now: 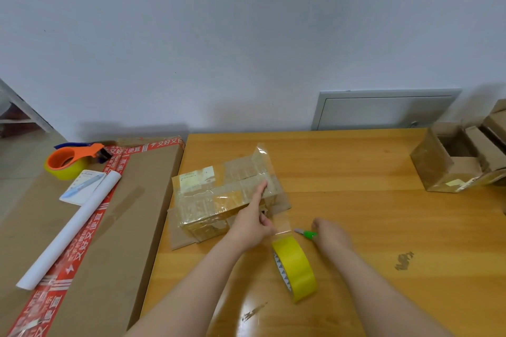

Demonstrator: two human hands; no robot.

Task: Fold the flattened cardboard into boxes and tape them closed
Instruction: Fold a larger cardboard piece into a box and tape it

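Observation:
A small cardboard box, folded up and wrapped in clear tape, sits on the wooden table. A strip of clear tape runs from the box's right end down to a yellow tape roll standing on edge. My left hand presses its straight index finger on the box's top near the right end, while its thumb and other fingers hold the tape strip. My right hand grips a small green-handled cutter, whose blade points at the tape strip.
A large flat carton with red printed tape lies to the left, carrying an orange tape dispenser, a white paper roll and a pen on a notepad. An open taped box stands at the far right.

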